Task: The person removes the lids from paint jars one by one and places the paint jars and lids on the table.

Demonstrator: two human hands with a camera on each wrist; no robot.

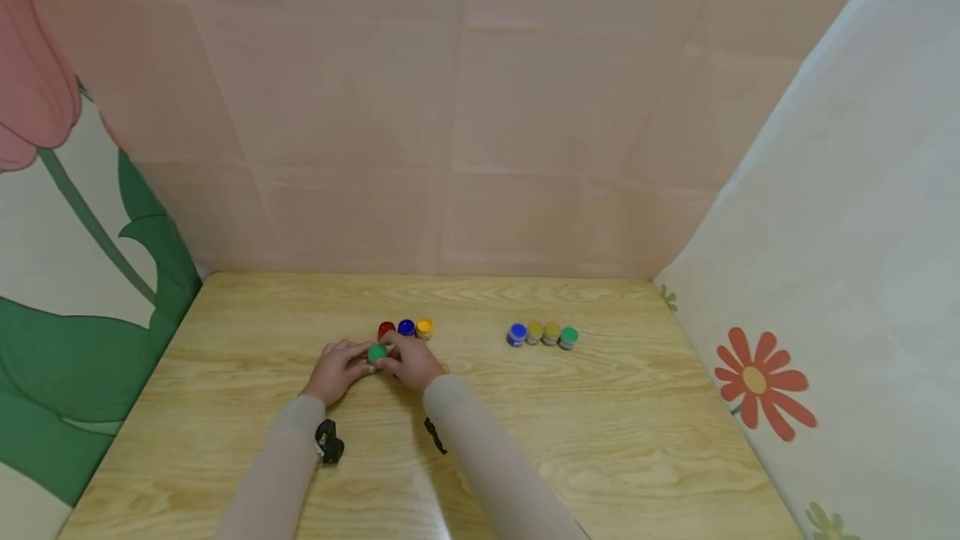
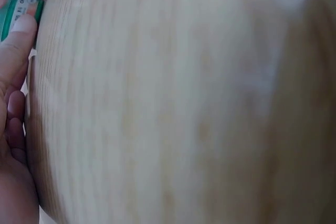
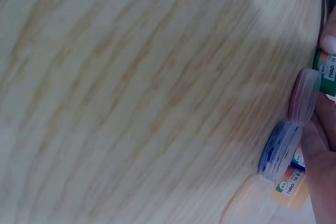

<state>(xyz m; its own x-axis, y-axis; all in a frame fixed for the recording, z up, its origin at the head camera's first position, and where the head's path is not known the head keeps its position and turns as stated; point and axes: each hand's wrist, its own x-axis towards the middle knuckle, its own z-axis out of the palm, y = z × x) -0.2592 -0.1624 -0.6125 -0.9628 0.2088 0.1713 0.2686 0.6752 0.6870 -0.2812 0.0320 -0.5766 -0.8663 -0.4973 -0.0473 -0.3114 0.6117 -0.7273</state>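
A small green jar (image 1: 377, 353) stands between both hands over the wooden table, its green top facing up. My left hand (image 1: 337, 369) holds it from the left; in the left wrist view its thumb presses the label of the green jar (image 2: 22, 11). From the right, my right hand (image 1: 414, 362) pinches the jar between thumb and fingers. Just behind the hands stand a red jar (image 1: 386, 328), a blue jar (image 1: 406, 327) and a yellow-orange jar (image 1: 424, 328). Beside the right hand, a reddish lid (image 3: 304, 97) and a blue lid (image 3: 279, 150) show in the right wrist view.
Farther right, a row holds a blue-topped jar (image 1: 517, 334), two yellowish jars (image 1: 534, 332) and a green-topped jar (image 1: 568, 337). A pale orange lid (image 3: 247, 203) lies near the right hand. Pink sheeting (image 1: 450, 148) hangs behind the wooden table (image 1: 615, 440).
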